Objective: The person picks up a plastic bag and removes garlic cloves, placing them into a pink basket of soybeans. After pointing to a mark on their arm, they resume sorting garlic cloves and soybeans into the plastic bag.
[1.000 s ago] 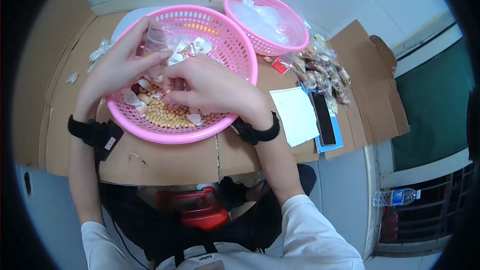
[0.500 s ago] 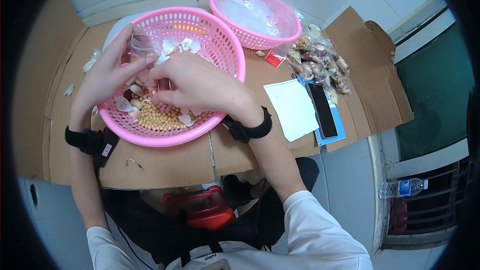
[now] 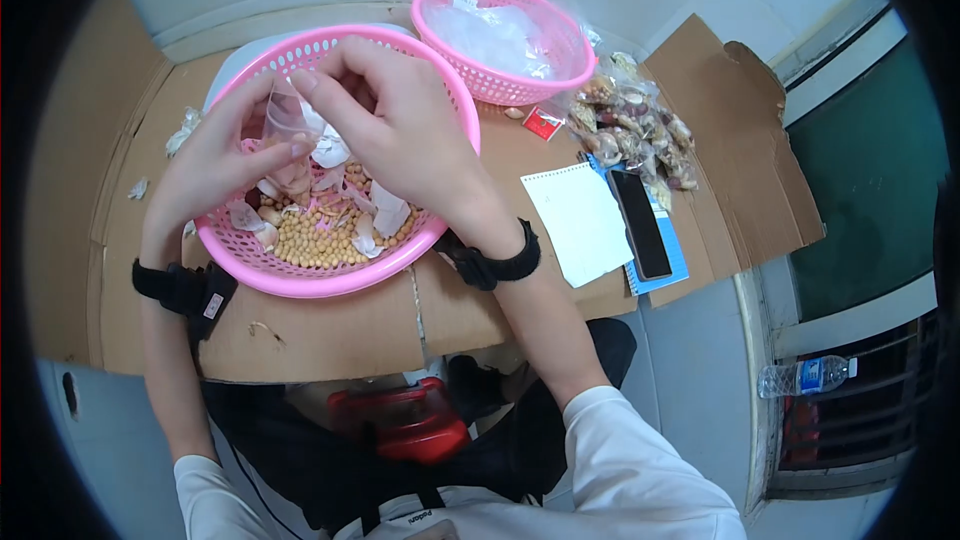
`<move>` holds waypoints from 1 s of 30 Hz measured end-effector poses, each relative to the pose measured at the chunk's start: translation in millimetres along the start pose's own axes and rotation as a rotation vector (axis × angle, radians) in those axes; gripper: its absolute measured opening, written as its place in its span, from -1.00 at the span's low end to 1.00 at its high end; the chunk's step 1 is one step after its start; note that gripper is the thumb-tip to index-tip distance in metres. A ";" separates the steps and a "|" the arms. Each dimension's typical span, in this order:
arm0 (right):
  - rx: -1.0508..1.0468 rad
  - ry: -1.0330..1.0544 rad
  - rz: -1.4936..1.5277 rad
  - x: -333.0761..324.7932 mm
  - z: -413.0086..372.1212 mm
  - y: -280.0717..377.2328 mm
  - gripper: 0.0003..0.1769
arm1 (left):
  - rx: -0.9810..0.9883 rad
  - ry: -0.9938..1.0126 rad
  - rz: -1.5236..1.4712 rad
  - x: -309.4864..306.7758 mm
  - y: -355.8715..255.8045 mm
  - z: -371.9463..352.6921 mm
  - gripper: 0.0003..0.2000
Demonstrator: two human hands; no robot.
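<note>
A large pink basket (image 3: 300, 280) on a cardboard-covered table holds yellow beans (image 3: 320, 240) and white garlic cloves and skins. My left hand (image 3: 215, 165) holds a small clear plastic bag (image 3: 290, 120) open above the basket. My right hand (image 3: 395, 130) is raised over the basket, its fingertips pinched right at the mouth of the bag. What the fingers pinch is too small to tell.
A second pink basket (image 3: 560, 80) with clear plastic bags stands behind. To the right lie a bag of mixed garlic and shells (image 3: 630, 120), a small red packet (image 3: 543, 122), a white notepad (image 3: 580, 220) and a black phone (image 3: 645, 225). Garlic skins (image 3: 185, 130) lie at the left.
My right hand has lifted from the beans up to the mouth of the bag. The left hand keeps the bag in about the same place.
</note>
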State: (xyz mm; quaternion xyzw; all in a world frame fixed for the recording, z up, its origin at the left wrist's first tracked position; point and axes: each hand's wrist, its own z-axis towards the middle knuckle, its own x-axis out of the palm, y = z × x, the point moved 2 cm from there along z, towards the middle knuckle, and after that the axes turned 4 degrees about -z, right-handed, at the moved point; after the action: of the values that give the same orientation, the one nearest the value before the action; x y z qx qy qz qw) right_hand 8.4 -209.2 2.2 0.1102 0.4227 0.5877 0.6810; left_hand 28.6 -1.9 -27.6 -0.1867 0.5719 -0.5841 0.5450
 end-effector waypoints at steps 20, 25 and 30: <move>0.121 0.094 -0.141 1.1 -4.1 -17.8 -0.71 | -0.003 0.113 0.063 -3.8 -1.9 0.6 -0.56; 0.132 0.118 -0.115 -1.0 -4.7 -12.2 -0.71 | -0.021 0.108 0.032 -2.3 -5.5 0.3 -0.61; 0.111 0.006 -0.017 2.4 -4.7 -13.5 -0.73 | 0.018 0.074 0.056 -0.1 -6.6 -0.4 -0.65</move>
State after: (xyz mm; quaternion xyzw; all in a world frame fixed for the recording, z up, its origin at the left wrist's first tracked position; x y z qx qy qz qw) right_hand 14.5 -212.5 -10.5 0.1426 0.4578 0.5579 0.6774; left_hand 25.5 -3.2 -21.9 -0.1440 0.5915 -0.5804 0.5410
